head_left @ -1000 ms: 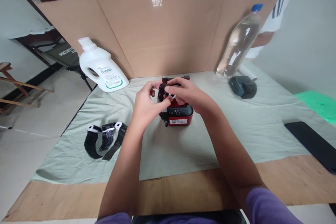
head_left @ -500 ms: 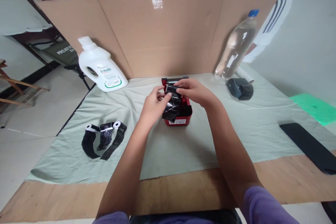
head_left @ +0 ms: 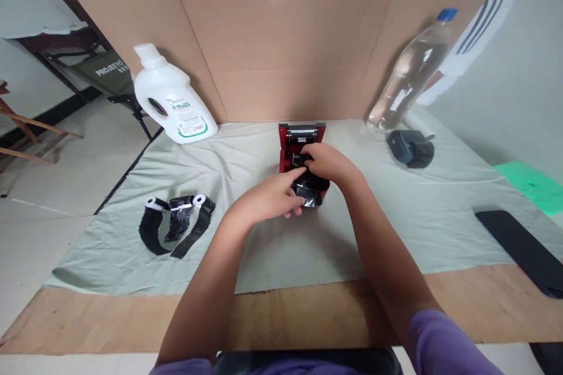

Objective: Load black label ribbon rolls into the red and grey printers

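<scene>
Fingers [head_left: 295, 175] have lowered the black roll [head_left: 300, 160] into the red device [head_left: 283, 152]

Two hands [head_left: 275, 194] and one red machine [head_left: 302, 136] are seen mid-frame, three black rolls [head_left: 179, 220] at left, two bottles [head_left: 176, 102] higher up.

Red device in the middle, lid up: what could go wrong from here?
Loose black film droops over the front of the red device; it might crease or catch.

The left hand and right hand are both at the black roll, close to the raised lid; if that dropped, it could pinch fingers.
</scene>
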Action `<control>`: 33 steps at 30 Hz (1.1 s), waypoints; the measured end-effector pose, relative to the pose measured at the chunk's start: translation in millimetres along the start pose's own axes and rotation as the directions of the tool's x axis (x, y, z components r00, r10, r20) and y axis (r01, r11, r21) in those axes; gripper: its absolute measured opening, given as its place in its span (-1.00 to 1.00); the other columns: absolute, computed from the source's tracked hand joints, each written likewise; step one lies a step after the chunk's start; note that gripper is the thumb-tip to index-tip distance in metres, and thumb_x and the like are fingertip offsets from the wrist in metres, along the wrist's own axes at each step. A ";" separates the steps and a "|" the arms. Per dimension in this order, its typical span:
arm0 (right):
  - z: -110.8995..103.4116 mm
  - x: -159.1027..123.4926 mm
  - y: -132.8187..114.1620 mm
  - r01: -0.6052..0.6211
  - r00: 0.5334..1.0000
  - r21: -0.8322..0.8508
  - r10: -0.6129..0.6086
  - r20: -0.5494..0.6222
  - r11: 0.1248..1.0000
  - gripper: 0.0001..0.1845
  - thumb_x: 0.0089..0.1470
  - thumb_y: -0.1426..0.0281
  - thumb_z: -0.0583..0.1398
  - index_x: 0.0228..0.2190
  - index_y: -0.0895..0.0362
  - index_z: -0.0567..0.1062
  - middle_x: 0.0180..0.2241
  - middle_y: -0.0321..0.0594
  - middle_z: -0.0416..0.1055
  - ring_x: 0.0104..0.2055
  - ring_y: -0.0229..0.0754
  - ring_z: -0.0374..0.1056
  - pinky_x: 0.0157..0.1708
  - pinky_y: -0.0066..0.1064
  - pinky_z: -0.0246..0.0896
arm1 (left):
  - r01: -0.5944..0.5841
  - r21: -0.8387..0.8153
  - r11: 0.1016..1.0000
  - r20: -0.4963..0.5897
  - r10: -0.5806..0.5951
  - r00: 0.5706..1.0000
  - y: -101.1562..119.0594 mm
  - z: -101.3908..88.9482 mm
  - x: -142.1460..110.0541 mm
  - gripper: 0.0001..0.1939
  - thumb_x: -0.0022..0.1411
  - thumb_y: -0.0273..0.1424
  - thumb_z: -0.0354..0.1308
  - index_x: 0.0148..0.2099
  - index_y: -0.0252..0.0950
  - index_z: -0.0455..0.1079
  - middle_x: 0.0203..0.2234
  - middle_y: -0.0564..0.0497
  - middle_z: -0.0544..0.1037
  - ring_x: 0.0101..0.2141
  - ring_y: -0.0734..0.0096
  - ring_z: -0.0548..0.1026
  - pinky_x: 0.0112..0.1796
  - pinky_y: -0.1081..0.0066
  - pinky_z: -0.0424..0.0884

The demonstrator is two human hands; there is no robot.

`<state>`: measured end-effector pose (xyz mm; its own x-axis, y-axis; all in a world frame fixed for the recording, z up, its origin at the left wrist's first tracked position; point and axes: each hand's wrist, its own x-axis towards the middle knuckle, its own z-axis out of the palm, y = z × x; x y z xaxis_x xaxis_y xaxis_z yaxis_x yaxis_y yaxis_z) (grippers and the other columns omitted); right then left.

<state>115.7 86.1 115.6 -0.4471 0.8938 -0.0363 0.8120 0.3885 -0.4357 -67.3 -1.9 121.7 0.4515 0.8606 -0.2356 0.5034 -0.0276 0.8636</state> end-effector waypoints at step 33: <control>47.1 -13.2 61.1 0.137 0.850 0.768 0.323 -0.415 0.626 -0.62 -0.12 0.21 0.30 -0.20 0.03 0.53 -0.03 -0.15 0.46 -0.08 -0.05 0.38 -0.02 -0.13 0.34 | 0.043 0.569 0.821 -0.065 -0.007 0.998 30.5 10.5 -21.4 -0.54 0.41 -0.24 -0.02 0.28 0.00 0.44 -0.06 -0.07 0.65 -0.11 -0.01 0.59 -0.21 0.26 0.38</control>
<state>153.5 87.5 47.1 0.0381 0.9787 0.2016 0.1594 0.1933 -0.9681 -53.8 -26.5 148.4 0.3986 0.8922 -0.2123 0.8521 -0.2747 0.4454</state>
